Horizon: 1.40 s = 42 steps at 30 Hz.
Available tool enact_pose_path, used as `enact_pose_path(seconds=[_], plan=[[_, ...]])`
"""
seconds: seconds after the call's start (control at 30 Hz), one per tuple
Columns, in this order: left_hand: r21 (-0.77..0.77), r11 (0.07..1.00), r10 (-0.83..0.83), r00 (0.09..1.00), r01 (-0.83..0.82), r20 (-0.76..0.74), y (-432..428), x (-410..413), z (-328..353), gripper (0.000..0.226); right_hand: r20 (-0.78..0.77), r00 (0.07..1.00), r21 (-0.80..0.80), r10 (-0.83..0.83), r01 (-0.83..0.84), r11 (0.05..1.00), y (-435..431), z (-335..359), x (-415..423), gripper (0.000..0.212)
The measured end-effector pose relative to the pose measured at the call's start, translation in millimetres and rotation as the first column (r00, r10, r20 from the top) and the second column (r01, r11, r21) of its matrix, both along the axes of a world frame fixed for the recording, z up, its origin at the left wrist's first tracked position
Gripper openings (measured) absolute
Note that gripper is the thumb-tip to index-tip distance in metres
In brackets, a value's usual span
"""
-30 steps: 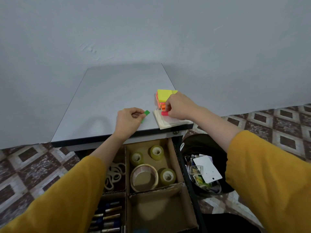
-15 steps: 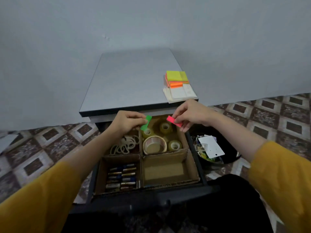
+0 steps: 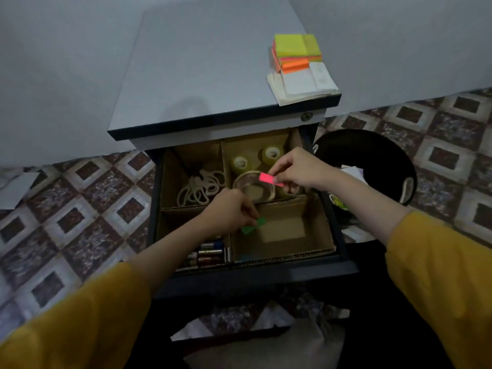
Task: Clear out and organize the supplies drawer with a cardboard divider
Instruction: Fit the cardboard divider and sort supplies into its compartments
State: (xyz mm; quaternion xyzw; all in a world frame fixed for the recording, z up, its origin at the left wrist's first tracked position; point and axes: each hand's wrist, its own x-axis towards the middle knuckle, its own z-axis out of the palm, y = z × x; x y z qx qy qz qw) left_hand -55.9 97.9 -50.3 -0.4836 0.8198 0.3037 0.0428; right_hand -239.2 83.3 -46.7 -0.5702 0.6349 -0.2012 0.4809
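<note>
The open drawer holds a cardboard divider with four compartments. My left hand pinches a small green sticky pad over the near right compartment, which looks bare. My right hand pinches a small pink sticky pad above the far right compartment, where tape rolls lie. Rubber bands fill the far left compartment. Batteries lie in the near left one, partly hidden by my left arm.
On the cabinet top at the right corner sits a stack of coloured sticky notes on white papers. A black bin with scraps stands right of the drawer. Tiled floor lies all around.
Both hands came down from the cabinet top to the drawer. The left hand moved the green pad down to the near right compartment; the right hand carried the pink pad over the tape rolls.
</note>
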Motion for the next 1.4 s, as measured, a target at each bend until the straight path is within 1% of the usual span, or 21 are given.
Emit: enact_pose_path(seconds=[0.07, 0.13, 0.2, 0.3, 0.37, 0.4, 0.53, 0.7, 0.97, 1.23, 1.4], plan=[[-0.025, 0.998, -0.054, 0.997, 0.055, 0.062, -4, -4, -2, 0.017, 0.014, 1.000, 0.013, 0.006, -0.006, 1.000, -9, -10, 1, 0.019], [0.002, 0.992, -0.128, 0.987, 0.128, 0.098, -2, -8, -4, 0.018, 0.026, 0.999, 0.021, 0.019, -0.019, 1.000, -14, -17, 6, 0.022], [0.045, 0.971, -0.240, 0.956, 0.235, 0.167, 3, -12, -11, 0.020, 0.044, 0.998, 0.029, 0.035, -0.036, 0.999, -19, -25, 11, 0.024], [0.078, 0.916, -0.395, 0.851, 0.394, 0.345, 14, -17, -25, 0.022, 0.057, 0.997, 0.028, 0.050, -0.052, 0.998, -24, -36, 17, 0.025], [0.072, 0.888, -0.438, 0.787, 0.454, 0.434, 17, -20, -30, 0.022, 0.062, 0.996, 0.026, 0.056, -0.058, 0.998, -27, -39, 16, 0.025], [0.074, 0.886, -0.439, 0.779, 0.457, 0.447, 17, -21, -31, 0.022, 0.071, 0.996, 0.029, 0.058, -0.060, 0.998, -28, -41, 16, 0.024], [0.066, 0.909, -0.393, 0.798, 0.410, 0.457, 15, -26, -33, 0.022, 0.113, 0.991, 0.026, 0.065, -0.068, 0.997, -29, -43, 14, 0.025], [0.031, 0.942, -0.312, 0.835, 0.335, 0.453, 10, -31, -36, 0.019, 0.108, 0.990, 0.000, 0.091, -0.092, 0.996, -27, -45, 15, 0.023], [0.046, 0.918, -0.369, 0.807, 0.394, 0.460, 12, -36, -39, 0.024, 0.112, 0.985, -0.030, 0.129, -0.127, 0.991, -26, -46, 17, 0.021], [-0.020, 0.890, -0.381, 0.767, 0.455, 0.516, 15, -36, -38, 0.024, 0.096, 0.984, -0.042, 0.148, -0.144, 0.989, -26, -46, 17, 0.022], [0.005, 0.900, -0.377, 0.774, 0.435, 0.509, 15, -35, -40, 0.023, 0.097, 0.985, -0.032, 0.144, -0.141, 0.989, -28, -46, 16, 0.022]])
